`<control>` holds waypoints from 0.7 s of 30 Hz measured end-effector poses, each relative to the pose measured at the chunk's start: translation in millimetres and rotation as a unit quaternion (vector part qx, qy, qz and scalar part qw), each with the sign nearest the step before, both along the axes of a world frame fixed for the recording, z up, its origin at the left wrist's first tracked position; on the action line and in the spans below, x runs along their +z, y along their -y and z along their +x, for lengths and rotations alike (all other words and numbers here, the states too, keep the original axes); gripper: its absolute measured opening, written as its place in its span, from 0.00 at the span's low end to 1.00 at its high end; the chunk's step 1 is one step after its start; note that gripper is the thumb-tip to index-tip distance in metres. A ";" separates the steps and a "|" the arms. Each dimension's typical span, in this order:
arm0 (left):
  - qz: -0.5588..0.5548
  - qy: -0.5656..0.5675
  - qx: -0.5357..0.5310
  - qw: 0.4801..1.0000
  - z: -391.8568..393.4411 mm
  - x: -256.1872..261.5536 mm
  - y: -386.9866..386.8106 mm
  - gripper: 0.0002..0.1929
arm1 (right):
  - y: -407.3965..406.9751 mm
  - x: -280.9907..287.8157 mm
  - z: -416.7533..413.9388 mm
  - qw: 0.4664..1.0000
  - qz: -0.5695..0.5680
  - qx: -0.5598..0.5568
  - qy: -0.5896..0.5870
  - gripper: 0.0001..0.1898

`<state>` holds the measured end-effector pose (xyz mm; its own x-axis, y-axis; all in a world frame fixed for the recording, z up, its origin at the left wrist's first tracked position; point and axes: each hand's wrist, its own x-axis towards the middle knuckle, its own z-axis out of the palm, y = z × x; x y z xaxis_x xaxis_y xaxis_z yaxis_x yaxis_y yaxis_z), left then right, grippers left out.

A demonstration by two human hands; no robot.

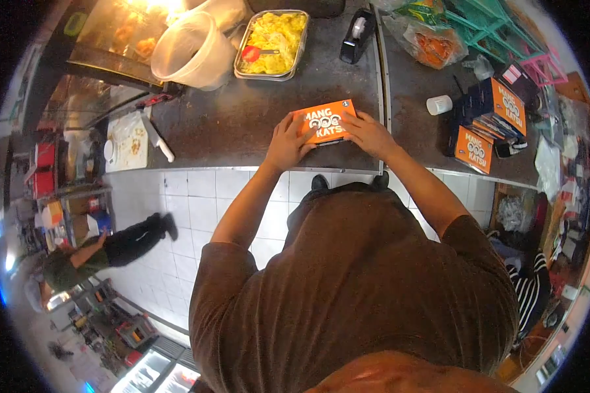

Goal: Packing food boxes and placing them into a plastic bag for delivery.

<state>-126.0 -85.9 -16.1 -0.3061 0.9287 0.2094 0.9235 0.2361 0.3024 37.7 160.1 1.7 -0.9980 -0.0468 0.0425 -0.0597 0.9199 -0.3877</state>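
An orange printed cardboard food box (330, 116) lies closed on the dark countertop before me. My left hand (291, 140) rests on its left end, with the fingers spread over the lid and the thumb near the front edge. At the right end, my right hand (368, 133) touches the box, fingers over the top and side. Whatever the box holds is hidden. Behind it stands a clear tray of yellow food (280, 37) with a red spoon (250, 53) on top. A black tape dispenser (358, 37) is farther back to the right.
A knife (158, 137) lies on a white cutting board (128, 145) at the left, near a translucent plastic tub (177, 54). Stacked orange boxes (507, 105) and a white cup (439, 105) stand at the right. Another person (78, 260) is at the far left; someone in striped clothing (528, 292) is at the right.
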 end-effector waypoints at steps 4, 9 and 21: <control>0.043 -0.003 -0.033 0.999 1.6 -0.9 -6.9 0.26 | 1.4 -35.2 9.0 0.994 0.063 -0.010 -0.094 0.25; 0.060 0.048 -0.040 0.996 8.2 -8.4 -8.2 0.24 | -1.4 -30.4 12.1 0.995 -0.014 -0.018 -0.099 0.26; 0.013 0.101 -0.070 0.992 17.3 -24.6 -27.5 0.26 | -39.1 -29.7 10.6 0.987 0.001 0.010 -0.159 0.19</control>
